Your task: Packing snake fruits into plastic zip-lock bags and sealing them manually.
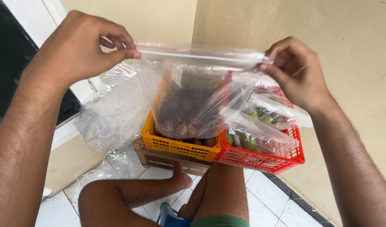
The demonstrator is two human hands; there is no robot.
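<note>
A filled zip bag is being held up by its seal strip.

Head view: the clear zip bag [193, 101] of brown fruit is being pinched at 10 o'clock by the left hand [77, 48] and at 2 o'clock by the right hand [300, 71], above the orange crate [176, 147]; filling looks done, and whether the strip is pressed shut cannot be told.

zip bag [193, 96]: clear, glossy, crinkled plastic film
orange basket [176, 145]: matt plastic lattice
red basket [260, 159]: same plastic lattice
floor [264, 197]: smooth glossy tile
wall [352, 63]: matt, rough plaster
</note>
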